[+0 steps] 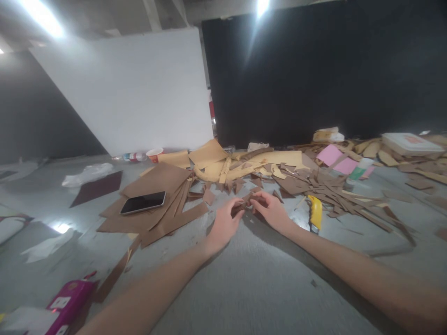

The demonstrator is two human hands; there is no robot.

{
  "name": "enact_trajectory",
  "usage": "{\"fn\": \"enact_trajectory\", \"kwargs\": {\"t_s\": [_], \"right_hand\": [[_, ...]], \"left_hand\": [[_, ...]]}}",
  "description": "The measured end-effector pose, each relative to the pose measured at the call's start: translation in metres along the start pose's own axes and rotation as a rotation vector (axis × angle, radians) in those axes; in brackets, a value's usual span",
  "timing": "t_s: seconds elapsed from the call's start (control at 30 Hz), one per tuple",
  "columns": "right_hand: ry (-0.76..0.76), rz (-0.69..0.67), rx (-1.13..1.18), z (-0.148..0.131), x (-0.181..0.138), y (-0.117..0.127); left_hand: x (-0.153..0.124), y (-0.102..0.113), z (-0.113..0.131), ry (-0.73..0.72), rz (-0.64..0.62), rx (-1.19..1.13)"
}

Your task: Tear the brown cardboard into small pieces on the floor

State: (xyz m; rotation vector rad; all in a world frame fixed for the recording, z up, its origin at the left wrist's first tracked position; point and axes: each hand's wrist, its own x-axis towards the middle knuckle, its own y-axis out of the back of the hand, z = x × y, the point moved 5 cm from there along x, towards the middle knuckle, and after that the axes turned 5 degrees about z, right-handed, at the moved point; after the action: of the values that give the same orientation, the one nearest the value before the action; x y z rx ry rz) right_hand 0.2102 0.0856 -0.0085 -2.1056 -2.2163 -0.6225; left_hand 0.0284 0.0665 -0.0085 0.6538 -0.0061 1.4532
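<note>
My left hand (pixel 224 223) and my right hand (pixel 270 210) meet over the grey floor, fingers curled around a small brown cardboard piece (pixel 245 204) held between them. Both hands are closed on it in a pinch. A yellow utility knife (pixel 315 211) lies on the floor just right of my right wrist. A heap of brown cardboard scraps (pixel 324 188) spreads behind and to the right of the hands.
A black phone (pixel 143 202) rests on brown cardboard sheets (pixel 157 195) at the left. Pink paper (pixel 333 158), a red paper cup (pixel 154 154) and a plastic bottle (pixel 134 157) lie farther back. A magenta power strip (pixel 68 300) sits at lower left. A white board (pixel 136 88) leans against the wall.
</note>
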Motion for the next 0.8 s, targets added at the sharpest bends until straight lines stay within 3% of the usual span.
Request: {"fn": "enact_trajectory", "kwargs": {"t_s": [0.43, 0.8], "right_hand": [[-0.002, 0.036, -0.024, 0.0024, 0.0008, 0.0019], [0.029, -0.029, -0.002, 0.0023, -0.0014, -0.0008]], "left_hand": [[0.0004, -0.0023, 0.0036, -0.014, -0.048, -0.009], [0.0006, -0.0014, 0.0021, -0.023, -0.051, -0.015]]}}
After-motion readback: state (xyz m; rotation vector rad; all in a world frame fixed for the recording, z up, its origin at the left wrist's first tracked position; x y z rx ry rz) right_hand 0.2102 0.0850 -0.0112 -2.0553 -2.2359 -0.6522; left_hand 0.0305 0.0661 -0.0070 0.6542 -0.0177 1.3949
